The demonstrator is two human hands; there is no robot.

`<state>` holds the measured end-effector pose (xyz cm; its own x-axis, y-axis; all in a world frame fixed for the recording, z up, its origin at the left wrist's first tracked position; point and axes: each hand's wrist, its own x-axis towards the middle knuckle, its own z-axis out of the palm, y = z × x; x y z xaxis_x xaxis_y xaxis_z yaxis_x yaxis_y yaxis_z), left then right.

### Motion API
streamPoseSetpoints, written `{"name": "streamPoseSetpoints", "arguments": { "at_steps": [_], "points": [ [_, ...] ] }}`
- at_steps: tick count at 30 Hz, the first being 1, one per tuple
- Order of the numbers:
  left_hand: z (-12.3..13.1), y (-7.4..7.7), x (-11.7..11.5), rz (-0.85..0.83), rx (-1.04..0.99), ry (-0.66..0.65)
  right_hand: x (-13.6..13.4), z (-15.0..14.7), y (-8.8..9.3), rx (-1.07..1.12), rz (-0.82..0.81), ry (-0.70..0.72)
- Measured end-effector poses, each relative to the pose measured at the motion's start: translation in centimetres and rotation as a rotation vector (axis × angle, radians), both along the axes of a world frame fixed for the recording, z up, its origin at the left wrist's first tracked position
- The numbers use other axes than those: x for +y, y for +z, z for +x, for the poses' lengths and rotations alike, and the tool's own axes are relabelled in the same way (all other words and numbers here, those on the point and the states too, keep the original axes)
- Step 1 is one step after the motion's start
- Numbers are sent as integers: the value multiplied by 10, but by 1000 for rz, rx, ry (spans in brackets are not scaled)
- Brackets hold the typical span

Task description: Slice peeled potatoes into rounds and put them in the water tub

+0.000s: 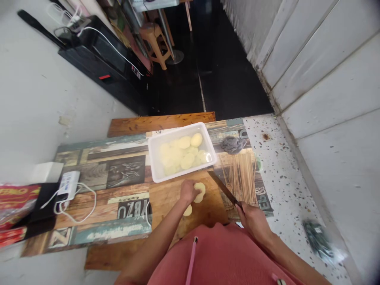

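On the wooden cutting board (pixel 166 198), my left hand (pixel 189 191) has its bent fingers on the edge of some pale yellow potato slices (pixel 200 191). Another potato slice (pixel 188 210) lies flat by my left wrist. My right hand (pixel 253 219) is closed round the handle of a knife (pixel 223 187). Its dark blade points forward and left, across the board's right edge, apart from the slices. Just beyond the board, a white plastic tub (pixel 152 158) holds several peeled potatoes (pixel 187 160) in cloudy water.
Many thin wooden skewers (pixel 242 178) lie right of the board, with a grey cloth (pixel 233 145) behind them. A white power strip (pixel 68 185) and its cable lie on the left of the patterned table (pixel 101 202). A red packet (pixel 19 202) is at the far left.
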<state>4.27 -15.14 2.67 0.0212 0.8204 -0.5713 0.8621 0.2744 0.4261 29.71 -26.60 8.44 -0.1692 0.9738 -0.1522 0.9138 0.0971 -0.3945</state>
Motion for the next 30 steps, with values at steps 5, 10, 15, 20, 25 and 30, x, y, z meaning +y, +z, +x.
{"name": "streamPoseSetpoints", "arguments": {
  "at_steps": [5, 10, 15, 20, 25, 30],
  "points": [
    [-6, 11, -13, 31, -156, 57, 1, 3, -4, 21, -27, -9],
    [-24, 29, -2, -162, -825, 482, 3, 7, -5, 35, -49, -30],
    [-51, 41, 60, -12, -1105, 891, -1, 8, -6, 77, -55, -36],
    [-74, 36, 105, -18, -1132, 1012, -7, 6, -11, 122, -55, -30],
    [-92, 24, 114, 73, -1030, 1046, -9, 5, -14, 114, -60, -24],
    [-99, 7, 116, 151, -860, 1091, -5, 4, -11, 120, -52, -38]
  ]
}}
